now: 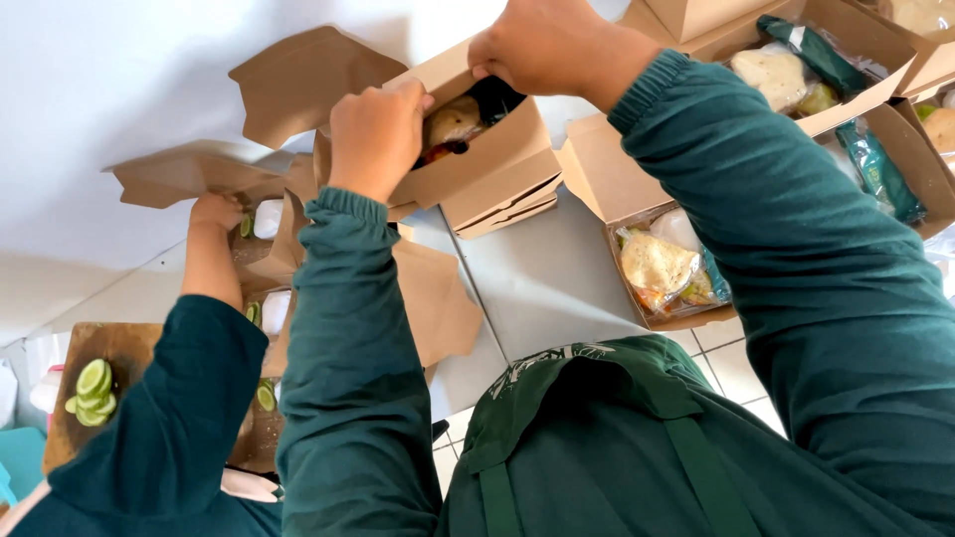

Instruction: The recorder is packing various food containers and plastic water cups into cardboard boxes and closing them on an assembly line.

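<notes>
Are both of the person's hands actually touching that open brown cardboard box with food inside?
Touching. The head view shows the left hand gripping the open brown cardboard box at its near rim, and the right hand has fingers hooked over the far rim.

My left hand (376,134) and right hand (542,45) grip the rim of an open brown box (477,149) of food, atop stacked boxes (507,204). Beside it, a co-worker's hand (216,211) reaches into another box (261,239).

Bright even daylight, soft shadows
</notes>
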